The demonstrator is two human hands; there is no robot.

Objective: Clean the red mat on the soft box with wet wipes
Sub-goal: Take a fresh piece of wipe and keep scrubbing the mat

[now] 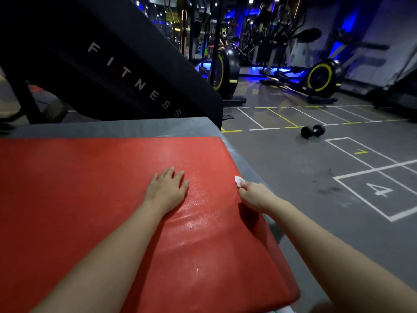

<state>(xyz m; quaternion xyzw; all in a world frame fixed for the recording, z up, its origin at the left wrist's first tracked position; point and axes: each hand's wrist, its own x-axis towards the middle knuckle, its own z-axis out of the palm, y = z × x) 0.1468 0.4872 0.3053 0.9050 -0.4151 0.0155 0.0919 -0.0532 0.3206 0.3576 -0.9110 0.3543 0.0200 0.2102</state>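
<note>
The red mat [101, 188] lies flat on the grey soft box [135, 127] and fills the lower left of the head view. A wet, shiny streak runs down the mat near its right side. My left hand [165, 188] rests palm down on the mat, fingers spread and straight. My right hand [253, 195] is at the mat's right edge and pinches a small crumpled white wet wipe [239, 181], which touches that edge.
A black slanted pad marked FITNESS [135, 82] rises behind the box. A black dumbbell [313, 131] lies on the grey floor with white and yellow grid lines, including a square numbered 4 [380, 189]. Exercise bikes [320, 77] stand at the back.
</note>
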